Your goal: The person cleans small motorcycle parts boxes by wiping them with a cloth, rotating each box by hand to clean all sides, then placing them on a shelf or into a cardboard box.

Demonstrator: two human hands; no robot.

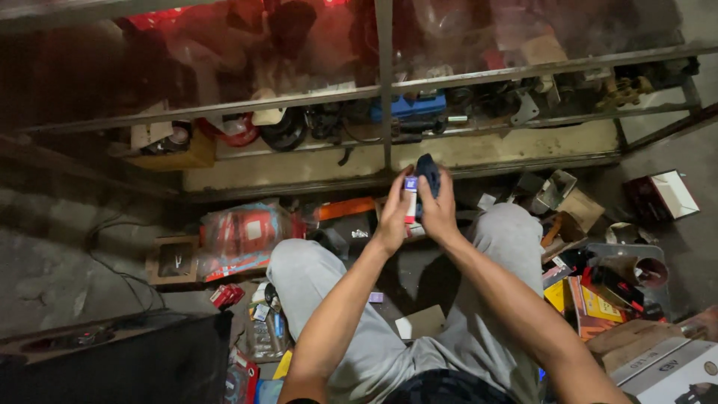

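Cluttered floor; hands grip small white-blue box (410, 196).

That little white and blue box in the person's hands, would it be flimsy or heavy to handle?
The small box looks like thin card, so it probably dents if squeezed. The left hand pinches it with only its fingers, which suggests it is light. The right hand holds a dark part beside it.

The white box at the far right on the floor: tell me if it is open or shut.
Open. The white box lies with its flap lifted, and its dark red inside shows. Whether it holds anything, cannot tell.
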